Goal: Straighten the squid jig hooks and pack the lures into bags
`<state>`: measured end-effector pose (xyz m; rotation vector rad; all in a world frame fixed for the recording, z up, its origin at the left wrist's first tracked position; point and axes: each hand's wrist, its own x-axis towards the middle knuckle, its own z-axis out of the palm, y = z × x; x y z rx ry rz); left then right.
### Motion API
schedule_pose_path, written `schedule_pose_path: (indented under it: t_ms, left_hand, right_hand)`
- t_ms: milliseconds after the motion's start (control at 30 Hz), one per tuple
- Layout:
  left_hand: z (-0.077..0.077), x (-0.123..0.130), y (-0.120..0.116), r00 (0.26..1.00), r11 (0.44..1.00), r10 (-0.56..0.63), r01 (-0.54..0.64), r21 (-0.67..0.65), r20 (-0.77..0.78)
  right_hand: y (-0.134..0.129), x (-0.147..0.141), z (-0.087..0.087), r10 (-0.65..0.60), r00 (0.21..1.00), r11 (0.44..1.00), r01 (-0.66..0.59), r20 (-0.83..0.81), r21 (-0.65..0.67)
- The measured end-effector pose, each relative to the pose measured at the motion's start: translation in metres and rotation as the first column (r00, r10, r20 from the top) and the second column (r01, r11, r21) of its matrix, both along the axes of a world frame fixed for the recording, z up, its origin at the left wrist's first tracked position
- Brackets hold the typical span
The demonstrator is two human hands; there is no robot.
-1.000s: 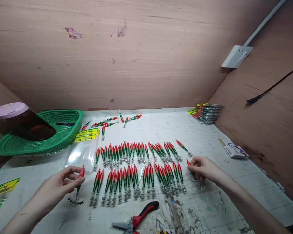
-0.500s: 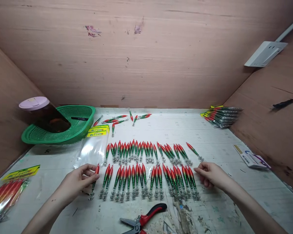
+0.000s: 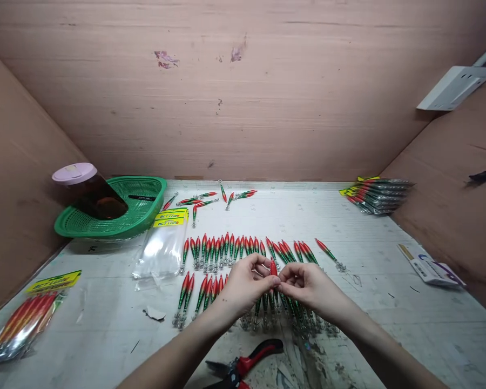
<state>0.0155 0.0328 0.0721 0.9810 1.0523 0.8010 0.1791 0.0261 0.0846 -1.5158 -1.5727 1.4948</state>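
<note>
My left hand (image 3: 246,285) pinches a red and green squid lure (image 3: 272,267), held upright above the near row of lures. Beside it, my right hand (image 3: 314,286) has thumb and finger closed together close to the lure's side; what lies between those fingertips is hidden. Similar lures with hooked crowns lie in two rows on the table, a far row (image 3: 227,247) and a near row (image 3: 183,297). My hands and forearms cover much of the near row. One lure (image 3: 327,250) lies apart at the far row's right end.
Pliers (image 3: 263,354) lie at the front. Clear yellow-topped bags (image 3: 162,249) lie left of the rows, by a green basket (image 3: 146,229) holding a bottle (image 3: 99,201). Filled packs (image 3: 378,197) are stacked back right; another pack (image 3: 28,321) lies left. A small box (image 3: 428,267) is at right.
My left hand has carried the lure from the rows' left end to the middle. My right hand has moved left to meet it. The view has shifted slightly.
</note>
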Motion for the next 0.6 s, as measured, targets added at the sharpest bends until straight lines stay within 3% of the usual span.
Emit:
schedule_pose_path:
  t_ms: [167,300,367,467,600]
  left_hand:
    - [-0.003,0.006,0.008,0.999,0.999,-0.002,0.003,-0.039,0.034]
    - [0.006,-0.005,0.017,1.0,1.0,0.003,-0.003,-0.018,-0.002]
    - [0.011,-0.023,0.019,0.999,1.0,0.011,-0.01,0.026,-0.03]
    - [0.012,-0.061,0.018,0.979,0.986,0.105,-0.081,0.144,-0.172]
    - [0.004,-0.099,0.018,0.913,0.962,0.245,-0.189,0.195,-0.325]
  right_hand:
    - [0.008,-0.002,-0.004,-0.034,0.999,0.999,0.034,-0.006,-0.028]
    - [0.024,-0.005,-0.002,-0.043,0.998,0.998,0.045,0.038,-0.053]
    - [0.029,0.013,-0.002,-0.075,0.992,0.995,0.082,0.099,-0.065]
    - [0.024,0.062,-0.009,-0.136,0.955,0.98,0.168,0.264,-0.105]
    - [0.001,0.115,-0.031,-0.066,0.87,0.943,0.214,0.489,-0.255]
